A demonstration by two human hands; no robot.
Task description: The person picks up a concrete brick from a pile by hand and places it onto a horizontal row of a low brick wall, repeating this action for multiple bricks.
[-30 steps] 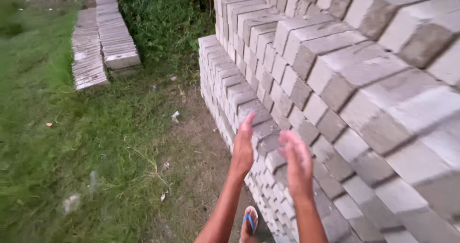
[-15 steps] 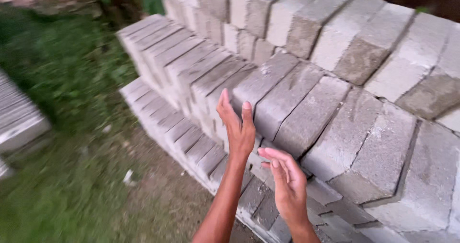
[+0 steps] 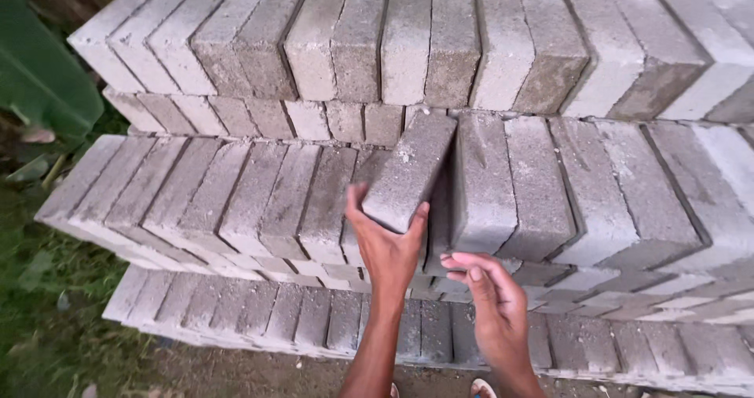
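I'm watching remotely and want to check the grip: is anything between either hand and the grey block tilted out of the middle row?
Nothing visible. The left hand already grips the tilted block at its lower end. The right hand hangs open just below the neighbouring block, with only open air between it and the tilted block.

- Outdoor brick-stacking yard: long tiered rows of grey concrete bricks (image 3: 440, 45) stand in the open.
- Bare dirt ground (image 3: 236, 370) and grass (image 3: 39, 319) below; large green leaf (image 3: 39, 76) at the left.

Rough, matt grey concrete block (image 3: 408, 170), same grainy concrete across the stacked blocks (image 3: 259, 194), glossy green leaf (image 3: 39, 76)
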